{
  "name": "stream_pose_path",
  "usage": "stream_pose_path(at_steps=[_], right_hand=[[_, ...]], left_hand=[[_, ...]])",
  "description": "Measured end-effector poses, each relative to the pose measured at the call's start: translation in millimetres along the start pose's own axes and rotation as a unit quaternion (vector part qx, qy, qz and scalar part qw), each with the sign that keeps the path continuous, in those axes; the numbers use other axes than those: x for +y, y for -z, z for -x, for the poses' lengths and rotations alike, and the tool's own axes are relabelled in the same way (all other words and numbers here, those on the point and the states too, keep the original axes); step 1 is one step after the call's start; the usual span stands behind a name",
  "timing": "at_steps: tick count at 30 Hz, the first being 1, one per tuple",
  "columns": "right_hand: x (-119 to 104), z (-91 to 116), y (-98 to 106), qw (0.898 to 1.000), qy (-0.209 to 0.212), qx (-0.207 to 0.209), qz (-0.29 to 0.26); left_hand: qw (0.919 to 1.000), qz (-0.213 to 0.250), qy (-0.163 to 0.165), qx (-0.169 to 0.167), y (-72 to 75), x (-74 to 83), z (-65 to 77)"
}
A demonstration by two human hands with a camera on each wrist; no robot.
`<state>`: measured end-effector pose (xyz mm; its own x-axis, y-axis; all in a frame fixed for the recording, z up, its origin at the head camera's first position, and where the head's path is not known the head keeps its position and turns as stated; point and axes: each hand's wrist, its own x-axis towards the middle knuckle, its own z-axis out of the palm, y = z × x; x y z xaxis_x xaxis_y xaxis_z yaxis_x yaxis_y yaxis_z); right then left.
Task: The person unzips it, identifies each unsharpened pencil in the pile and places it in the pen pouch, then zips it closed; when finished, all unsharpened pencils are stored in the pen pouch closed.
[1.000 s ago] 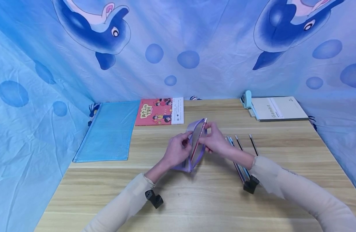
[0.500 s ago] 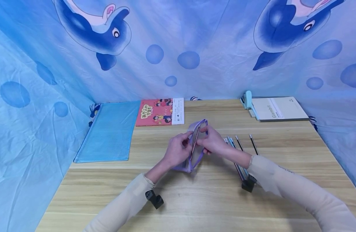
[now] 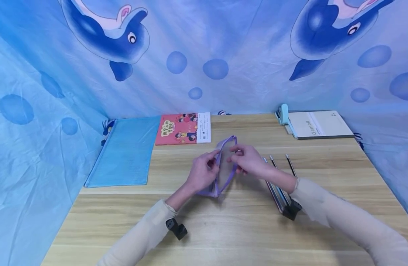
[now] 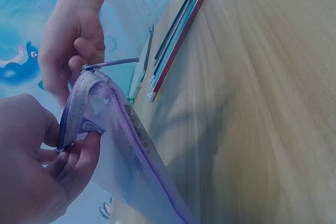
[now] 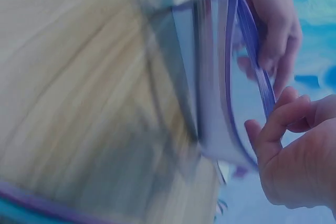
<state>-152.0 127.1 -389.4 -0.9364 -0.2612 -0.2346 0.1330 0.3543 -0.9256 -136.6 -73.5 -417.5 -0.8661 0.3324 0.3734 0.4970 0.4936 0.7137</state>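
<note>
A translucent pencil pouch with purple edging (image 3: pixel 224 169) stands mid-table, its zipped mouth spread wide. My left hand (image 3: pixel 203 171) pinches the left edge of that mouth between thumb and fingers; in the left wrist view the grip on the zipper edge is plain. At the opposite edge hovers my right hand (image 3: pixel 251 161), fingers loosely bent and nothing visible between them. Whether its fingertips touch the rim I cannot tell. Faint lengthwise stripes show through the pouch (image 5: pixel 215 103) in the right wrist view. Several pencils (image 4: pixel 176 43) lie on the table, partly under my right forearm.
At the back are a red book (image 3: pixel 177 129), a blue mesh folder (image 3: pixel 124 155) to its left, and a grey notebook (image 3: pixel 318 125) with a light blue stapler-like item (image 3: pixel 284 113) on the right. A dolphin-print curtain (image 3: pixel 197 40) hangs behind the table (image 3: pixel 204 236).
A pencil held in my right hand slid down into the pouch and left those fingers. The right hand then drew slightly back to the right. My left hand kept its grip on the edge.
</note>
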Motion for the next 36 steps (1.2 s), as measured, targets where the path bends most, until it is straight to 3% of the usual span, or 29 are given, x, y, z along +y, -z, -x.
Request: stream_pose_path(at_steps=[4,8,13,17,27,36], right_hand=[[5,7,29,1.000,0.010,0.023,0.003],[21,17,68,0.997,0.006,0.041,0.073],[49,31,113,0.978,0.004,0.035,0.206],[68,39,135,0.964,0.002,0.016,0.265],[93,47,139,0.941,-0.024,0.002,0.339],[99,45,136,0.940,-0.019,0.002,0.340]], left_hand=[[0.9999,0.001,-0.003,0.010,1.6,0.7,-1.0],[1.0000,0.000,-0.002,0.004,2.5,1.1,-1.8],[0.9999,-0.001,-0.009,0.007,3.4,0.0,-2.1],[0.9998,-0.007,-0.016,0.010,3.3,-2.1,-0.9],[0.9996,-0.009,-0.019,0.016,2.0,-4.7,1.4],[0.9997,-0.016,-0.013,0.012,1.9,-3.9,2.5]])
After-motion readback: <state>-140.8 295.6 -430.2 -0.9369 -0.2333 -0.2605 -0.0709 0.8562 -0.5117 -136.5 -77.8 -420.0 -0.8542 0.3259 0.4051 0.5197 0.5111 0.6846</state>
